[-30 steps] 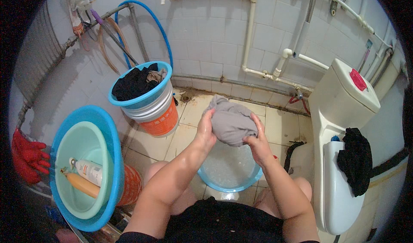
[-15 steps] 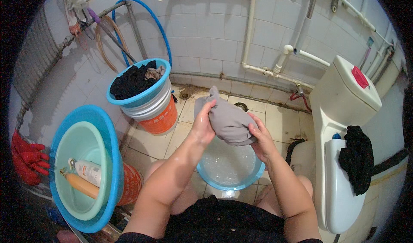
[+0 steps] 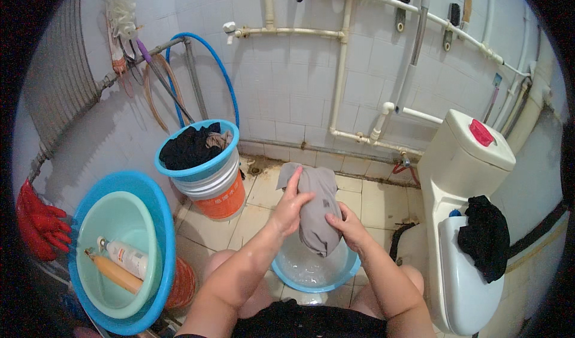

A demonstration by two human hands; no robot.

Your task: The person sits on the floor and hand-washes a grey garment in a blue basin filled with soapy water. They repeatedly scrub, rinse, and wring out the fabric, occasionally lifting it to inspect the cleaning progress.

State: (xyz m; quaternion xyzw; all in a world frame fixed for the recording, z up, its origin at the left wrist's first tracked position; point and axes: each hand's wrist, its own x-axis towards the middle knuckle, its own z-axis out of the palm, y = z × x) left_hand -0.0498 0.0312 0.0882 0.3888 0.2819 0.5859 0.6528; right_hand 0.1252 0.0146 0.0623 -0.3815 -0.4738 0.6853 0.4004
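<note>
A grey cloth garment [image 3: 319,218] hangs bunched over a small blue basin [image 3: 316,288] of cloudy, bubbly water on the floor between my knees. My left hand [image 3: 288,205] holds its upper left side, with the thumb and fingers pressed on the fabric. Lower on the other side, my right hand [image 3: 348,226] grips the edge with the thumb on top. A small dark patch shows on the cloth between my hands. The garment's lower end hangs at the basin, and whether it touches the water I cannot tell.
Back left, a blue basin of dark clothes [image 3: 190,147] sits on a white bucket [image 3: 206,189]. Nearer, a pale green basin [image 3: 123,197] holding two bottles rests inside a larger blue basin [image 3: 165,218]. At right stands a toilet [image 3: 464,278] with a black cloth [image 3: 484,237] on its lid.
The view has tilted up, showing more wall. The garment has turned to hang more vertically, its lower end nearer the basin. Both hands still hold it, the left now higher on its side.
</note>
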